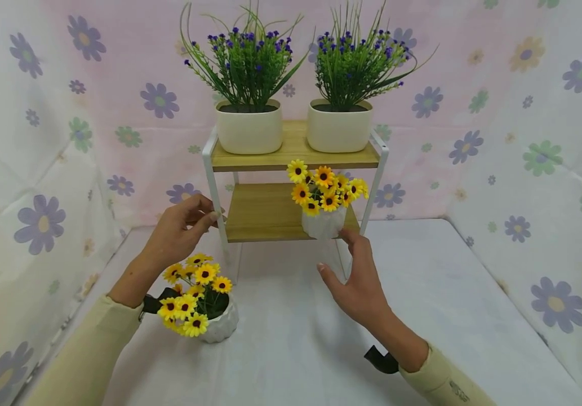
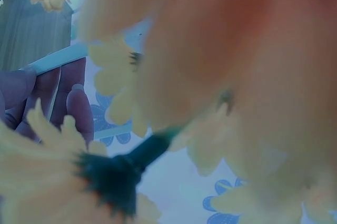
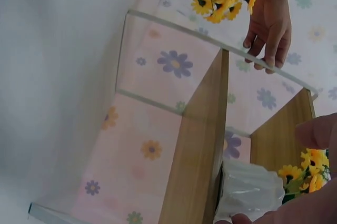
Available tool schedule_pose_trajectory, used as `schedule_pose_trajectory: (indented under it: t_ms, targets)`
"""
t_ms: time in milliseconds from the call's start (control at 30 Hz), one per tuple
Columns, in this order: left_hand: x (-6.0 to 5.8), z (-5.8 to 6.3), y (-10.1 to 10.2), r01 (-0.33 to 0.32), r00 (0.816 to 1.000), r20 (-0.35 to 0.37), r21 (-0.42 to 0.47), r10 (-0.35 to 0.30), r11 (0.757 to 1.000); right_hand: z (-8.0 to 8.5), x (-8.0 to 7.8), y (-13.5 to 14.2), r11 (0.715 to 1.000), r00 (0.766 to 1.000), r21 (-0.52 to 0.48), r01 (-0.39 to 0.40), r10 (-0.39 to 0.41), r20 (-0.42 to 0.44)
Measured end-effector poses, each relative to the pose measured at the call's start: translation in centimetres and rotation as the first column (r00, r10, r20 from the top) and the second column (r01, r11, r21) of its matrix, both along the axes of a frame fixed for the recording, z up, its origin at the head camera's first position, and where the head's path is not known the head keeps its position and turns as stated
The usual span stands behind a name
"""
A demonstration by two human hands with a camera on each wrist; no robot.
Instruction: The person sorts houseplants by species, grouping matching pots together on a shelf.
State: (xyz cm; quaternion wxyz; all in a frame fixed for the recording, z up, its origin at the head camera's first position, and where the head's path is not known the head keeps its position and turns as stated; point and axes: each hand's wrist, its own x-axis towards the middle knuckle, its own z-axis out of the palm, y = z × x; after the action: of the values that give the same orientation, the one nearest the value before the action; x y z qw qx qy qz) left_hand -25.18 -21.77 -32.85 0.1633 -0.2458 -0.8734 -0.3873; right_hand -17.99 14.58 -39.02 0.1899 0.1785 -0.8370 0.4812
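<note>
A white two-tier rack with wooden shelves (image 1: 265,211) stands on the table. My left hand (image 1: 176,228) holds its left front post (image 1: 216,197), with thumb and fingers about the post in the left wrist view. On the right of the lower shelf sits a white textured flowerpot (image 1: 323,224) with yellow-orange flowers. My right hand (image 1: 359,285) touches this pot low on its right side with the fingertips; the thumb stands apart from it. A second white flowerpot (image 1: 222,324) with yellow flowers is on the table beneath my left forearm, and its blossoms blur much of the left wrist view.
Two cream planters with grassy purple flowers, a left planter (image 1: 249,129) and a right planter (image 1: 340,128), stand on the top shelf (image 1: 293,158). A white cloth (image 1: 280,344) covers the table. Flower-printed curtains (image 1: 503,169) enclose the back and sides.
</note>
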Motion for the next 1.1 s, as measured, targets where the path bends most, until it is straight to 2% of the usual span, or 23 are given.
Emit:
schedule_pose_trajectory:
  t_ms: [233,433,600,933,1100]
  targets:
    - [0.0,0.0,0.2,0.005,1.000,-0.013,-0.007,-0.005,1.000,-0.7,1.0,-1.2,1.000,0.999,-0.014,-0.002,0.002,0.051]
    - [0.0,0.0,0.3,-0.003,1.000,-0.004,-0.004,0.003,1.000,-2.1,1.3,-2.7,0.998,0.997,-0.004,-0.056,0.057,0.057]
    - [0.0,0.0,0.2,-0.002,1.000,-0.005,-0.007,0.002,1.000,-3.2,1.6,-4.3,0.995,0.992,0.031,-0.090,0.087,0.095]
    - [0.1,0.0,0.1,-0.006,1.000,-0.007,-0.008,0.006,1.000,-4.5,1.4,-7.3,0.982,0.978,0.116,-0.150,0.130,0.162]
    - [0.1,-0.1,0.1,-0.011,1.000,-0.009,-0.010,0.011,1.000,-4.8,1.1,-9.0,0.969,0.965,0.133,-0.210,0.183,0.190]
